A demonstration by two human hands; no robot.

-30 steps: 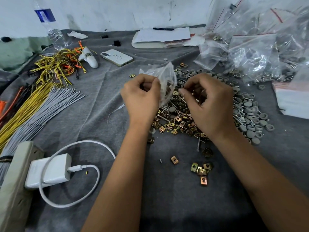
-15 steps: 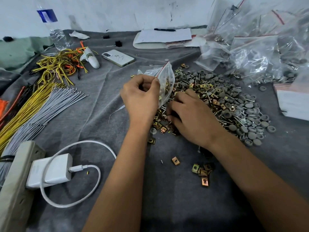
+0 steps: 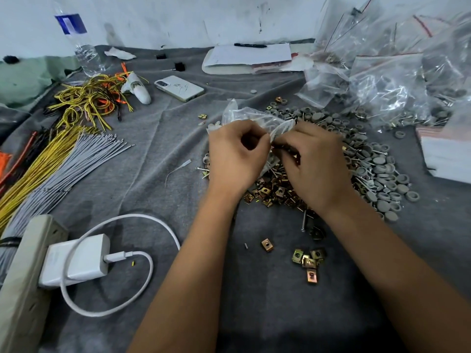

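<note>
Back wall (image 3: 178, 19): white, scuffed, dark marks. The worktop (image 3: 153, 189) runs right up to it, covered edge to edge in wrinkled grey cloth.

Right rear: heap of clear zip bags (image 3: 397, 80) with red seal strips, some with parts inside.

Centre-right: hardware pile with grey caps (image 3: 377, 169) on the right side and brass clip nuts (image 3: 275, 192) on the near side, screws mixed in.

Left edge: fanned bundle of grey wires (image 3: 63, 171) with yellow wires (image 3: 30, 179) beside it. A tangle of more yellow wire lies behind.

Near left: beige power strip (image 3: 23, 276) with a white charger (image 3: 76, 261) plugged in, cable looped on the cloth.

Rear: notepad (image 3: 249, 56) with a pen (image 3: 251, 45) on top, water bottle (image 3: 81, 44) at the left by the wall, phone (image 3: 179, 88) face down between them.

Both hands are over the hardware pile. The left hand (image 3: 237, 156) has curled fingers pinching the near edge of a small clear bag (image 3: 252, 115). The right hand (image 3: 316, 164) is also curled, fingertips at the same edge, just beside the left. The bag is held above the far side of the pile, crumpled, with its body pointing away from the person. The right hand possibly also holds a clip nut, too blurred to confirm.

A few loose clip nuts (image 3: 308, 261) lie apart on the cloth, between the forearms.
</note>
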